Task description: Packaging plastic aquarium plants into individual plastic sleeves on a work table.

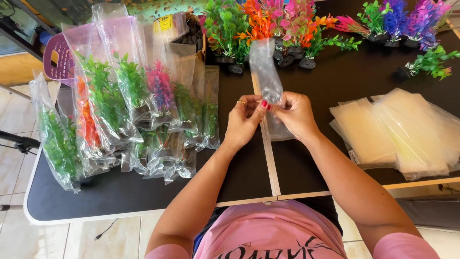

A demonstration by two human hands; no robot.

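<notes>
While both hands meet over the middle of the bench (143,192), they hold one clear plastic bag (265,72) that stands up between them. The left hand (243,121) pinches the bag's lower part with thumb and fingertips. The right hand (296,114) pinches it too, just beside the left. The bag looks very light, thin, soft and slippery, so it will flop and slide; holding it near the open end, one side in each hand, seems best. Bagged toy plants (120,115) lie along the left edge. Loose toy plants (268,26) stand at the far edge. Flat empty bags (402,129) are piled near the right edge.
</notes>
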